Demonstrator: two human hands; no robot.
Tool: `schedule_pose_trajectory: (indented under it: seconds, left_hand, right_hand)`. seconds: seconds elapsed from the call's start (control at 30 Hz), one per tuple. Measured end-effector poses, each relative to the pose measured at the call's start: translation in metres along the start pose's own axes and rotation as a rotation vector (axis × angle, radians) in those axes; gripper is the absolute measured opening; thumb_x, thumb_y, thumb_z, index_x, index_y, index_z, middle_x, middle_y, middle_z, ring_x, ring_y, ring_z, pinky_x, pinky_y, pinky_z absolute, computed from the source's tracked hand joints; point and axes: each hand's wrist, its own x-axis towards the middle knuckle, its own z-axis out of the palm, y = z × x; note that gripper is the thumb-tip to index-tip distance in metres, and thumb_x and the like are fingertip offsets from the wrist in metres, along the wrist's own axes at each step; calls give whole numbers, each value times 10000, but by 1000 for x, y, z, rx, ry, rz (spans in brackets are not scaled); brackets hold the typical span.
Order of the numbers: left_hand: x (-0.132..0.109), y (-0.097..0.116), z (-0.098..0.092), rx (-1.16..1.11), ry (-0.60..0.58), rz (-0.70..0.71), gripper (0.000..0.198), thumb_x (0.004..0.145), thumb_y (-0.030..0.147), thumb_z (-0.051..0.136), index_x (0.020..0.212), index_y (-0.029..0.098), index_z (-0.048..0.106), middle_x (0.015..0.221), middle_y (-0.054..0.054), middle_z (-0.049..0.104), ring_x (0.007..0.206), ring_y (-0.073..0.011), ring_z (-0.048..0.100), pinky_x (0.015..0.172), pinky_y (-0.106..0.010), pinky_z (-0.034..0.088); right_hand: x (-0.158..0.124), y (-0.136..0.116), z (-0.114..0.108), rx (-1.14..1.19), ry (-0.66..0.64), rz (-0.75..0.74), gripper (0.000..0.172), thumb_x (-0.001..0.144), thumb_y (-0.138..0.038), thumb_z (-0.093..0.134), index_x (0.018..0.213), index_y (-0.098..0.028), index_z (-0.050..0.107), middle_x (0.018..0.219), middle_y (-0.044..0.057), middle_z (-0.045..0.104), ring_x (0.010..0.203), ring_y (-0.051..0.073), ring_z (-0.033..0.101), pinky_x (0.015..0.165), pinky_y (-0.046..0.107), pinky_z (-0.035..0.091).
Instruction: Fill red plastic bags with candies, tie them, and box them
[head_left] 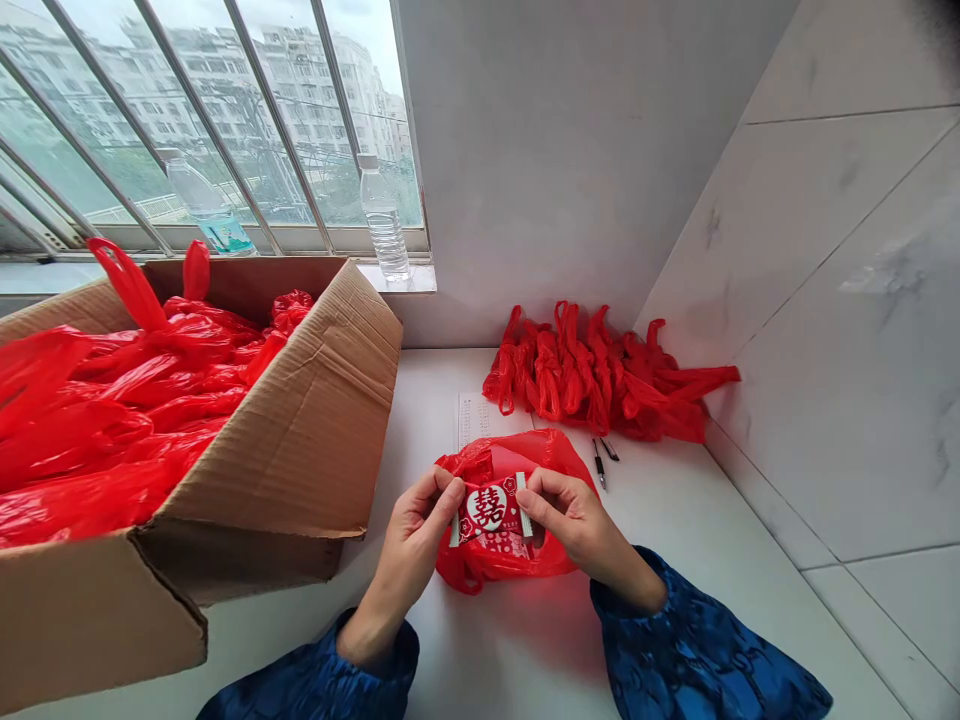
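Observation:
A small red packet (489, 508) with a white round patch and a large red character is stretched between my two hands. My left hand (420, 520) pinches its left end between thumb and fingers. The white crimped right end is pinched by my right hand (566, 510). Right below the packet, a red plastic bag (559, 455) lies open on the white table (450, 640). More red printed packaging shows inside the bag, partly hidden by the packet and my fingers.
On the left stands a cardboard box (300, 430) full of red plastic bags (157, 400). More red bags (585, 375) are bunched against the wall, near a printed sheet (474, 415) and black pens (600, 465). Plastic bottles (384, 225) stand at the barred window.

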Motion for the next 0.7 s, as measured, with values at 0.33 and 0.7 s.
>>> schedule_pose_trajectory:
  seconds: [0.33, 0.7]
  left_hand:
    - [3, 5, -14, 559, -68, 200, 424, 1005, 465, 467, 717, 199, 628, 666, -11, 585, 644, -156, 521, 632, -252, 390]
    - [7, -13, -13, 1387, -349, 259, 274, 927, 393, 614, 742, 265, 771, 634, -67, 704, 714, -268, 644, 626, -327, 362]
  right_hand:
    - [2, -3, -11, -367, 267, -29, 428, 985, -546, 537, 705, -222, 542, 594, -26, 564, 555, 144, 545, 576, 269, 418]
    - [4, 11, -1, -1011, 144, -102, 173, 999, -309, 564, 907, -215, 677, 815, 51, 745, 741, 210, 701, 667, 289, 459]
